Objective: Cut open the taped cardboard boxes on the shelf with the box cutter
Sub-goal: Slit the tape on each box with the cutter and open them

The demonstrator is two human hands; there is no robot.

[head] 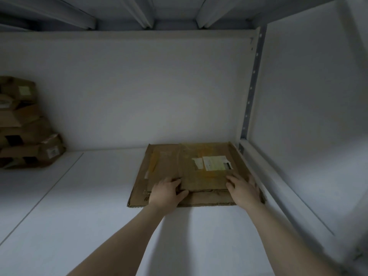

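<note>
While the left hand (168,193) grips the upper of two flat cardboard sheets (169,156), the right hand (244,189) presses it open-palmed.

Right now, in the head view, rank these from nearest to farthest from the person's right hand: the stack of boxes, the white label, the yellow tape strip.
1. The white label, just beyond the right hand on the flat cardboard.
2. The yellow tape strip, on the cardboard's left part.
3. The stack of boxes, far left.
</note>
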